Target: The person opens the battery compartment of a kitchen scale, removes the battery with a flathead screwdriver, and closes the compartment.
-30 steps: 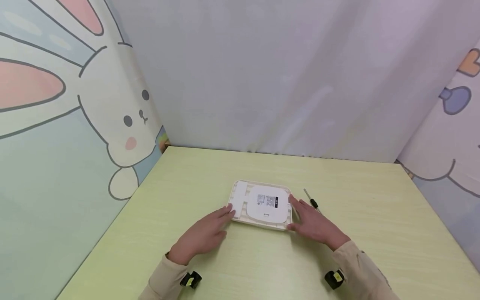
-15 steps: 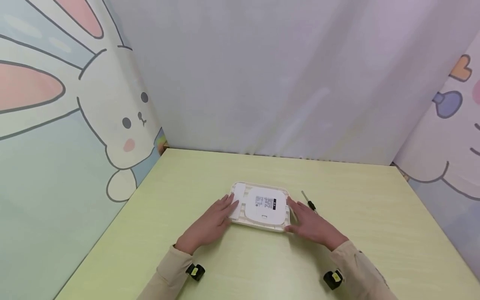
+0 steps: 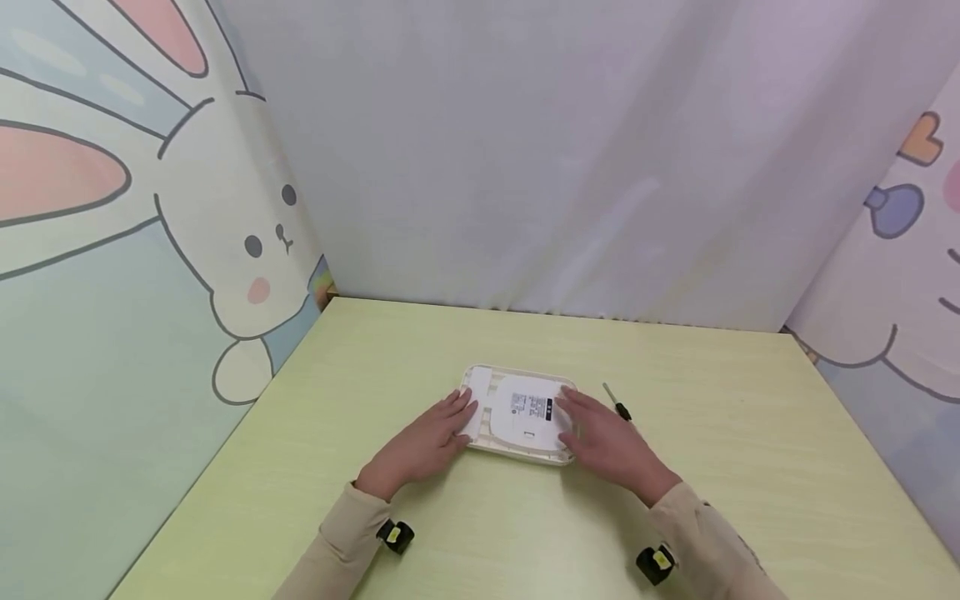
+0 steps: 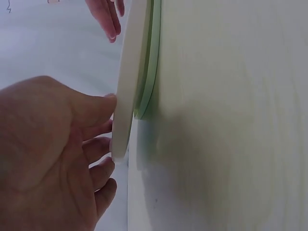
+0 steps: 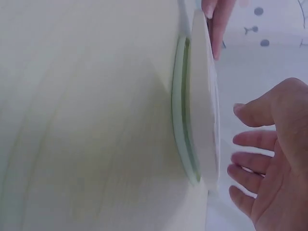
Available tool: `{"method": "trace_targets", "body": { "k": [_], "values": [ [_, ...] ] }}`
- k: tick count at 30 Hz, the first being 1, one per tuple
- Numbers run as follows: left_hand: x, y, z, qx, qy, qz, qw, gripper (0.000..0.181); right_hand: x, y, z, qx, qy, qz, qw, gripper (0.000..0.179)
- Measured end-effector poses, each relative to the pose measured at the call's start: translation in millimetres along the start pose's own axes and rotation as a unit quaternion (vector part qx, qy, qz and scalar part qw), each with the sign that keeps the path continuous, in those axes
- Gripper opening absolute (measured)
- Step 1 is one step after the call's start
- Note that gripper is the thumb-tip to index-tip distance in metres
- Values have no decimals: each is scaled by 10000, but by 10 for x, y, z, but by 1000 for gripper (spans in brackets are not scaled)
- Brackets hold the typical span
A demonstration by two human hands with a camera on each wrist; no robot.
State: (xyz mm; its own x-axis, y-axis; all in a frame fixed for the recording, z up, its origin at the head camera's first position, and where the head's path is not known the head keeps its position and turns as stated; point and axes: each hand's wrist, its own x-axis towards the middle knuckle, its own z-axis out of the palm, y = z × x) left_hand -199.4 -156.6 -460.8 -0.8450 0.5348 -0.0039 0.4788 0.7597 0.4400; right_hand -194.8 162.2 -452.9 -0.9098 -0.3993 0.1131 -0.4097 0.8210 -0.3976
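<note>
A flat white plastic device (image 3: 521, 429) with rounded corners lies on the table, its printed label side facing up. A pale green layer (image 5: 179, 110) shows beneath its white body in the wrist views. My left hand (image 3: 427, 437) rests at the left end of the device, fingers over a white strip there; in the left wrist view its thumb and fingers touch the edge with loosely bent fingers. My right hand (image 3: 611, 442) hovers over the right end, fingers spread and relaxed. The right wrist view shows a gap between its fingertips and the device.
A small screwdriver (image 3: 622, 409) with a black handle lies just beyond my right hand. The pale wooden table (image 3: 750, 433) ends at a light curtain (image 3: 480, 167) behind. Cartoon-printed walls (image 3: 135, 333) stand at both sides.
My left hand has come further onto the device's left end. My right hand has left the right edge and shifted left, over the label. The device shows almost no movement.
</note>
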Motion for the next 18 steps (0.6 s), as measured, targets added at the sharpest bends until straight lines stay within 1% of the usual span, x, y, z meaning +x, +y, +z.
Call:
{"method": "trace_targets", "body": {
  "k": [3, 6, 7, 11, 14, 18],
  "values": [
    [20, 16, 21, 17, 7, 24, 10000, 57, 33, -93, 65, -152, 57, -346, 9993, 49],
    [-9, 3, 26, 4, 54, 25, 10000, 57, 92, -177, 166, -354, 118, -707, 9968, 43],
    [-11, 2, 31, -38, 78, 58, 9999, 57, 97, -194, 191, -368, 147, -751, 9964, 42],
    [-26, 4, 40, -76, 79, 28, 9999, 56, 115, -247, 252, -424, 283, -836, 9952, 35],
    [-35, 1, 44, -53, 38, -37, 10000, 56, 131, -277, 253, -509, 378, -850, 9944, 32],
    [-31, 10, 36, -51, 81, 7, 10000, 56, 159, -297, 232, -689, 412, -819, 9934, 30]
  ]
}}
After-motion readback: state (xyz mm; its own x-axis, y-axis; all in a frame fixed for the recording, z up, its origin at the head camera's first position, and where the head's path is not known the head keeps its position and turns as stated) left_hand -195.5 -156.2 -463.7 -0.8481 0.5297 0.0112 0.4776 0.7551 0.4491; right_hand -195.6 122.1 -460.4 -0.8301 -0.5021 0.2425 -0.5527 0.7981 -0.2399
